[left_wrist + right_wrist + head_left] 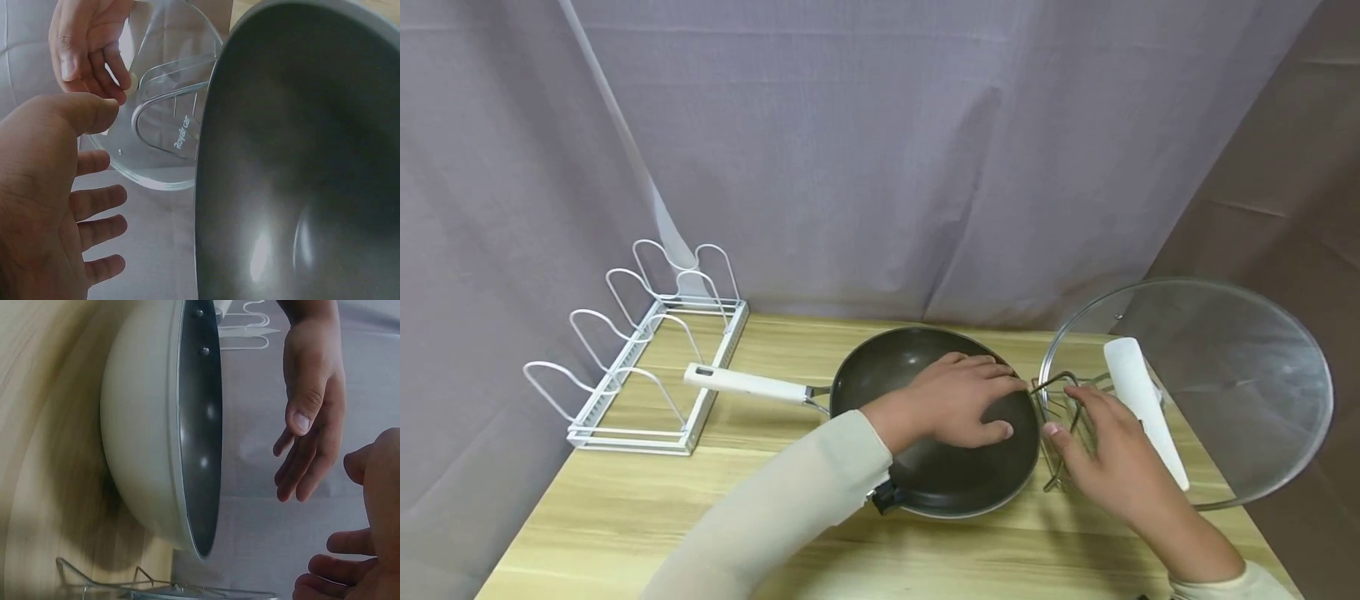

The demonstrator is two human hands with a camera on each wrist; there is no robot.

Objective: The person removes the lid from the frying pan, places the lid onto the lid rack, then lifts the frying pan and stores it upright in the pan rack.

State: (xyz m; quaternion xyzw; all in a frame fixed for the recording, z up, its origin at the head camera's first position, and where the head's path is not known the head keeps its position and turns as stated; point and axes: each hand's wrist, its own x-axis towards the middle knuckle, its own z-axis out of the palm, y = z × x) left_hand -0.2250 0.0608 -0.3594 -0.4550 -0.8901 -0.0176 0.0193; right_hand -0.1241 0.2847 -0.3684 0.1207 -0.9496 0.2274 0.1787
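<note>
In the head view my left hand hovers palm-down over a dark-lined frying pan with a white handle. Its fingers are outstretched and hold nothing; in the left wrist view this hand appears beside the pan's rim. My right hand is at the pan's right, fingers loosely bent, overlapping a metal wire stand in the head view. The right wrist view shows the right hand apart from the stand. A large glass lid stands tilted by the stand.
A white wire rack with several upright loops stands at the table's left. The wooden table ends against a grey curtain. A long white piece lies against the lid, and a small black part shows at the pan's near edge.
</note>
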